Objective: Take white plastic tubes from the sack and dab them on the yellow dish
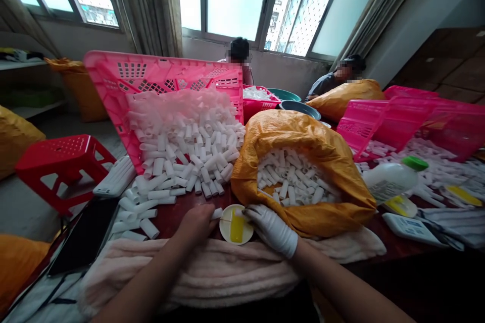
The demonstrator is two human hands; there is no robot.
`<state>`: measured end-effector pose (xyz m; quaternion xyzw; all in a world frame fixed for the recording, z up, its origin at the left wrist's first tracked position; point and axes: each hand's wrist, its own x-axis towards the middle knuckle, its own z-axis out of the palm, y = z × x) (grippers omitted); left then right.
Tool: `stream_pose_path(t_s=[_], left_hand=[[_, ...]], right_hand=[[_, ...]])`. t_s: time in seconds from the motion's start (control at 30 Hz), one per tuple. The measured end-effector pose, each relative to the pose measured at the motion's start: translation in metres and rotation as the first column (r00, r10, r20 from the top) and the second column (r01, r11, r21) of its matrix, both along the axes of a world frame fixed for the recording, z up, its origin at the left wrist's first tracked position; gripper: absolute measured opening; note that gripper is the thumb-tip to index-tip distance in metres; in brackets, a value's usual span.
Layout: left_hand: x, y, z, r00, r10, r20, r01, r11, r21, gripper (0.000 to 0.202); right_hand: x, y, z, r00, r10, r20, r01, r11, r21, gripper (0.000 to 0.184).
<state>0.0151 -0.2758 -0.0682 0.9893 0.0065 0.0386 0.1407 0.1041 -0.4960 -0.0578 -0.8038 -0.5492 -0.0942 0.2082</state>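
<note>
My bare left hand (197, 221) is closed on a short white plastic tube (216, 213), at the left edge of a small round dish (224, 231). On the dish lies a yellow pad (237, 229), with a thin line, perhaps a stick, crossing the dish on its left. My right hand (271, 227), in a white glove with its fingertips showing, reaches over the dish's right rim. Its fingers are pinched together, and what they hold is too blurred to name. A folded pale pink towel (212, 275) lies under both forearms.
A tipped pink crate (166, 73) spills many white tubes leftward. An orange sack (303, 131) holds more tubes. A green-capped bottle (390, 180), a phone-like dark slab (85, 234) and a red stool (62, 156) stand around. Two people sit beyond the table.
</note>
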Motion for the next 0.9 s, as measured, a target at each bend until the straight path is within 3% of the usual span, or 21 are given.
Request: stream_pose_path(t_s=[0.13,0.3,0.43,0.57,0.7,0.83,0.9], left_hand=[[-0.002,-0.003,0.002,1.0,0.017,0.011,-0.017,1.0,0.021,0.015],[-0.002,-0.005,0.008,1.0,0.005,0.0,-0.005,0.999,0.037,0.013],[-0.002,-0.005,0.007,1.0,0.008,0.002,-0.008,0.999,0.05,0.013],[-0.002,-0.005,0.004,1.0,0.009,0.026,-0.01,0.999,0.052,0.014],[-0.002,-0.005,0.004,1.0,0.002,0.017,-0.002,0.999,0.054,0.014],[-0.001,-0.006,0.005,1.0,0.018,0.008,-0.018,0.999,0.045,0.015],[-0.002,-0.007,0.006,1.0,0.027,0.012,-0.027,0.999,0.046,0.015]], right_hand=[[-0.008,0.0,-0.003,0.992,-0.125,-0.016,0.125,0.991,0.048,0.024],[-0.011,-0.006,-0.007,0.998,0.066,0.018,-0.067,0.998,0.006,0.027],[-0.011,-0.01,-0.009,0.999,0.024,0.043,-0.025,0.999,0.031,0.026],[-0.015,-0.014,-0.01,0.983,0.122,0.14,-0.113,0.991,-0.07,0.026],[-0.022,-0.018,-0.009,0.973,0.15,0.177,-0.145,0.989,-0.043,0.029],[-0.03,-0.013,-0.004,0.947,0.292,0.134,-0.285,0.956,-0.071,0.022],[-0.033,-0.007,-0.001,0.94,0.337,0.055,-0.338,0.941,0.006,0.018]])
